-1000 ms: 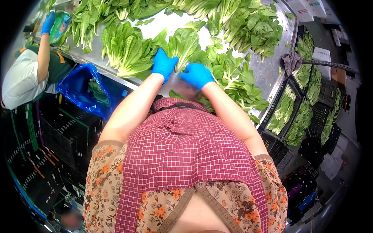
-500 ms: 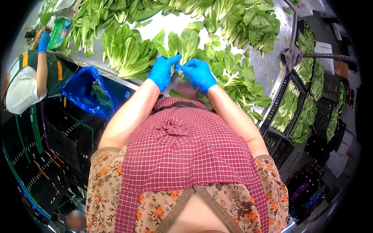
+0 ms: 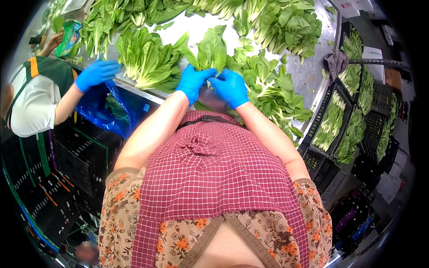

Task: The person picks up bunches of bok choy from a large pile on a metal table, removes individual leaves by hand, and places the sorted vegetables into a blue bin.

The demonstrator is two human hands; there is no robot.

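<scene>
Both my hands wear blue gloves and meet at the near edge of the table. My left hand (image 3: 191,84) is closed around the base of a small leafy green (image 3: 212,51), whose leaves point away from me. Close beside it, my right hand (image 3: 231,88) pinches at the same stem end with bent fingers. The stem base is mostly hidden between the gloves. A larger bunch of leafy greens (image 3: 145,60) lies just left of my hands, and a loose pile of leaves (image 3: 270,85) lies to their right.
More greens (image 3: 288,29) line the far side of the metal table (image 3: 315,85). A blue plastic bag (image 3: 120,114) hangs open at the left, where a co-worker's gloved hand (image 3: 96,75) reaches across. Black crates (image 3: 333,118) with greens stand right. A grey cloth (image 3: 335,64) hangs at the table's right edge.
My hands have drawn closer together at the stem, and the leaves have gathered into a narrower shape. The co-worker's gloved hand has moved right, away from the green packet, toward the large bunch.
</scene>
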